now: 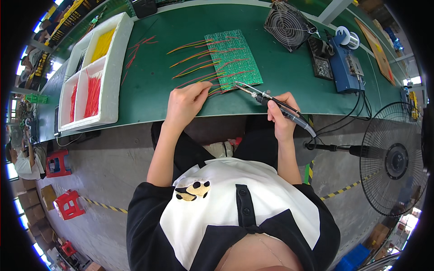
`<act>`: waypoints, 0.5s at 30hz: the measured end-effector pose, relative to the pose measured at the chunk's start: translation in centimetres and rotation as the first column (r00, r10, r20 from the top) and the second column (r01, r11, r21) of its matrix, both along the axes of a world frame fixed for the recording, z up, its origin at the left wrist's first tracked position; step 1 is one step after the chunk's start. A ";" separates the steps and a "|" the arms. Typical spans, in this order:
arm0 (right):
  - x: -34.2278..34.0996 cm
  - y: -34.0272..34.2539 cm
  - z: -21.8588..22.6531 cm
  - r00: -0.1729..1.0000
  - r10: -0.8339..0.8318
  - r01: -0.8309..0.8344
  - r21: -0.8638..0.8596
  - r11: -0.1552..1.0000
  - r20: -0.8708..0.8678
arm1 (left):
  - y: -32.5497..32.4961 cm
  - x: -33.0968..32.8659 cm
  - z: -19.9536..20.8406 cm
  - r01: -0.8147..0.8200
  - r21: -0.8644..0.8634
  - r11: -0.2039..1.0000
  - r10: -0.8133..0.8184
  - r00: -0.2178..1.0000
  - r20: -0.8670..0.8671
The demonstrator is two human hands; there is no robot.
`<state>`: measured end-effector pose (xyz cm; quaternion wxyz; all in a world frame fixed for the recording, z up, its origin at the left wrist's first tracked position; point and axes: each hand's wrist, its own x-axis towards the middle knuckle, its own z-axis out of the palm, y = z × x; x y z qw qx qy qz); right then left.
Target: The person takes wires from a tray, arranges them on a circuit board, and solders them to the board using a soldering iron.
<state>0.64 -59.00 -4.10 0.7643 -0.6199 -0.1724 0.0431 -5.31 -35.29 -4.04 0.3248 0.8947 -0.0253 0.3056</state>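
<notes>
A green circuit board panel (pixel 236 54) lies on the green table, with several red and yellow wires (pixel 190 67) running off its left side. My left hand (pixel 186 101) is at the panel's near left corner, thumb and forefinger pinched on a thin wire; which colour it is I cannot tell. In my right hand (pixel 283 118) is a soldering iron (pixel 261 97) with a thin metal guide tube along it and a cable trailing back. Its tip points left and reaches the near edge of the panel, close to the wire ends. Whether the tip touches a joint is too small to tell.
A white foam tray (pixel 118 67) with red and yellow wires stands left. Loose red wires (pixel 134 53) lie beside it. At the far right are a square metal fan (pixel 289 27), a blue soldering unit (pixel 346 65) and a solder spool (pixel 348 38). A floor fan (pixel 395 160) stands right.
</notes>
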 end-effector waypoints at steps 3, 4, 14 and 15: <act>-0.1 0.1 0.3 1.000 -0.002 0.002 -0.027 1.000 -0.011 | 0.0 0.0 0.0 0.001 -0.001 1.000 -0.001 1.000 0.003; -0.2 0.2 0.3 1.000 -0.002 0.002 -0.027 1.000 -0.011 | -0.1 0.0 0.0 0.004 -0.001 1.000 -0.003 1.000 0.013; -0.2 0.1 0.2 1.000 0.020 -0.018 -0.118 0.993 0.022 | 0.0 0.0 0.0 0.006 0.008 1.000 -0.006 1.000 -0.005; -0.2 0.0 0.1 0.999 0.018 -0.014 -0.136 0.991 0.032 | 0.0 0.0 0.0 0.008 0.009 1.000 -0.008 1.000 0.001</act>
